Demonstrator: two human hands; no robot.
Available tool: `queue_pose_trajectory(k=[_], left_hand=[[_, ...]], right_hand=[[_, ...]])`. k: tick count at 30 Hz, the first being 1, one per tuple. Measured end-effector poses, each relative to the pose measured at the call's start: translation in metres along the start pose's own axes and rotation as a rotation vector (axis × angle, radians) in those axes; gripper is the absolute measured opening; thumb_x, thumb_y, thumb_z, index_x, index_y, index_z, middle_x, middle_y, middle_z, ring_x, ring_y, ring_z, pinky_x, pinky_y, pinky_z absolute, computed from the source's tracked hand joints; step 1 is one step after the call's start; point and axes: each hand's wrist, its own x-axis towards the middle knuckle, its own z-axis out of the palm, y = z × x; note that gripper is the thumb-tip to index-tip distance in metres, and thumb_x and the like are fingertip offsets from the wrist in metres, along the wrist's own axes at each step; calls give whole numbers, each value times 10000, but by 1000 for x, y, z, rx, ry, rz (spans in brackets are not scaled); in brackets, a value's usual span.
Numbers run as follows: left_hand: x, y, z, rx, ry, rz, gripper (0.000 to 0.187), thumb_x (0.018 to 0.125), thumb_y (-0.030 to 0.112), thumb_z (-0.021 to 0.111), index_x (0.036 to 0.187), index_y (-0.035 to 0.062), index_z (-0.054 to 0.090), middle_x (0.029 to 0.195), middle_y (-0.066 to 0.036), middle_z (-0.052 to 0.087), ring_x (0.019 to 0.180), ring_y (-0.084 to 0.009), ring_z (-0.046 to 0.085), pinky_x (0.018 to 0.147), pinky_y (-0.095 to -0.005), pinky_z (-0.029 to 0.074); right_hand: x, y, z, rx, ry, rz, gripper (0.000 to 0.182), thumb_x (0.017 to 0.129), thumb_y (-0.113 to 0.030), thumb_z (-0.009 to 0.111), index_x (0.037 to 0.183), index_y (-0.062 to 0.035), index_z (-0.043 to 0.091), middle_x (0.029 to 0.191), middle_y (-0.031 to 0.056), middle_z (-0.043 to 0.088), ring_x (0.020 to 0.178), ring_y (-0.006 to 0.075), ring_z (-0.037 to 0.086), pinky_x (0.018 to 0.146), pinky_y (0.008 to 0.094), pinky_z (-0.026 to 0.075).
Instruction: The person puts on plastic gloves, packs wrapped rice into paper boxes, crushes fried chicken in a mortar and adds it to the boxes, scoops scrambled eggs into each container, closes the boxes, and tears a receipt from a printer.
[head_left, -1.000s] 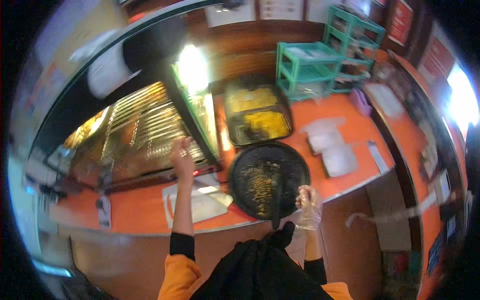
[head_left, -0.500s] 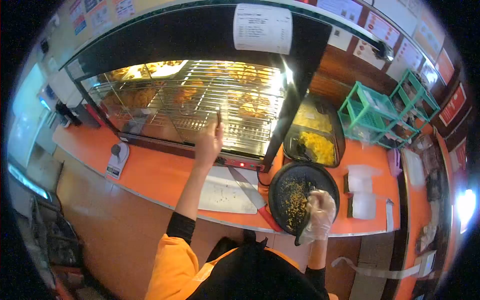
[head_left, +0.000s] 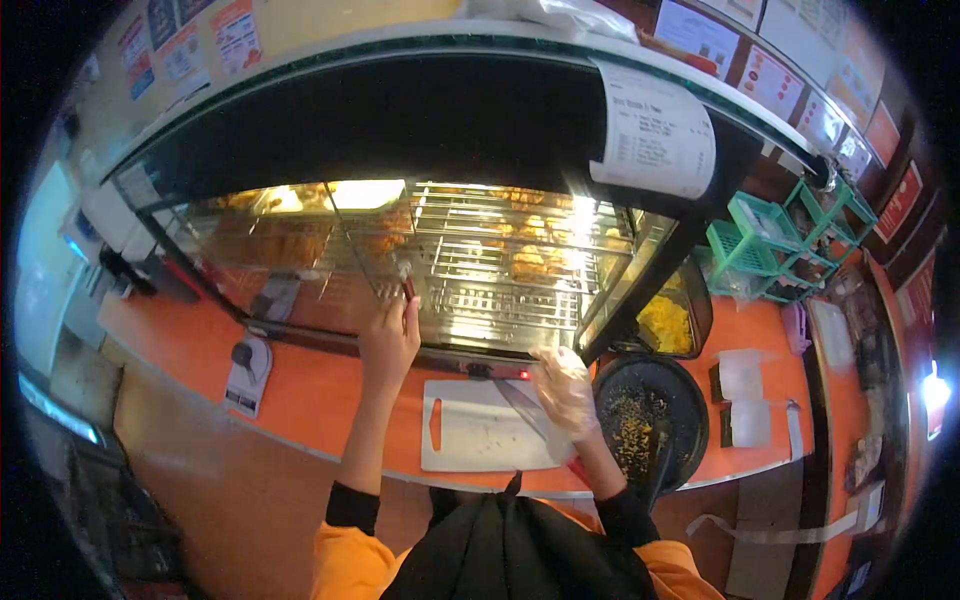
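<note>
My bare left hand [head_left: 390,335] is closed at the glass front of a lit food warmer [head_left: 300,350], its fingertips around a slim reddish-brown piece [head_left: 408,289]. Behind the glass, browned pieces of food [head_left: 530,262] lie on wire racks. My right hand [head_left: 565,392], in a clear plastic glove, is raised by the warmer's lower right corner with loosely extended fingers and nothing visible in them. It overlaps a red-handled knife [head_left: 518,403] lying across a white cutting board [head_left: 470,440]. Beside it sits a round black pan [head_left: 690,400] with crumbs and a black-handled utensil [head_left: 660,455].
A tray with yellow food [head_left: 666,325] stands behind the pan. Green plastic baskets [head_left: 745,250] are at the back right, and white open boxes [head_left: 742,400] lie on the orange counter [head_left: 330,400]. To the left is a small scale [head_left: 247,375].
My left hand has moved left and down along the warmer's front. My right hand has left the pan and moved up and left, letting go of the black-handled utensil. The view has shifted.
</note>
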Motion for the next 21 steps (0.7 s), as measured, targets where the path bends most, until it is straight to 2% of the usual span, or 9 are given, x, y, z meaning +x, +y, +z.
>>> queue_pose_trajectory(k=[4, 5, 6, 8, 10, 14, 17, 18, 21], left_hand=[[1, -15, -8, -26, -41, -70, 272, 910, 271, 649, 723, 79, 603, 632, -61, 587, 509, -249, 580, 460, -345, 453], [3, -17, -6, -91, 18, -71, 305, 883, 282, 687, 675, 88, 574, 591, -32, 563, 484, -228, 567, 445, -333, 439], [3, -19, -8, -97, 15, -65, 305, 883, 282, 687, 675, 88, 574, 591, -32, 563, 484, -228, 567, 445, -333, 439], [6, -26, -12, -80, -31, -72, 337, 869, 288, 703, 646, 89, 548, 577, -29, 553, 484, -219, 569, 440, -329, 436], [8, -33, -11, -108, -4, -42, 378, 856, 285, 721, 616, 90, 503, 561, -29, 524, 471, -213, 545, 435, -334, 419], [8, -38, -8, -199, 52, -27, 422, 836, 266, 748, 592, 88, 453, 530, -35, 433, 435, -222, 453, 424, -356, 365], [10, -39, -8, -212, 37, -13, 412, 837, 279, 750, 605, 97, 463, 529, -24, 428, 432, -197, 456, 413, -333, 356], [10, -40, -8, -214, 39, -6, 412, 837, 279, 750, 605, 97, 463, 529, -24, 428, 432, -197, 456, 413, -333, 356], [9, -41, -7, -243, -30, -90, 401, 834, 289, 755, 621, 104, 472, 532, -19, 445, 429, -166, 465, 404, -312, 351]], right_hand=[[78, 8, 49, -154, 366, -103, 283, 889, -250, 584, 1035, -7, 595, 924, 219, 628, 843, 407, 598, 746, 497, 460], [89, -2, 46, -204, 73, 230, 281, 887, -283, 582, 932, -8, 619, 866, 216, 637, 813, 393, 606, 737, 501, 453], [97, -10, 39, -98, 97, 214, 348, 904, -359, 550, 851, -26, 638, 791, 197, 646, 805, 376, 611, 744, 477, 458], [105, 84, 115, -319, 197, 178, 261, 861, -334, 579, 911, -94, 668, 783, 100, 634, 817, 294, 587, 743, 415, 459], [114, 80, 116, -434, 107, 106, 292, 842, -330, 594, 987, -86, 666, 836, 86, 650, 821, 272, 588, 771, 409, 462], [143, 59, 123, -117, 141, 319, 392, 798, -329, 615, 1129, -121, 637, 1029, 72, 686, 933, 247, 634, 938, 426, 445], [184, 17, 115, -578, -222, 200, 317, 881, -314, 511, 1100, -143, 663, 1152, 59, 675, 1114, 254, 615, 1029, 416, 401], [190, 45, 143, -785, -51, 61, 326, 853, -334, 574, 1080, -116, 658, 1133, 90, 674, 1069, 272, 630, 977, 430, 449], [200, 47, 135, -657, -28, 174, 325, 848, -330, 590, 1077, -109, 655, 1125, 96, 672, 1059, 268, 632, 965, 427, 457]])
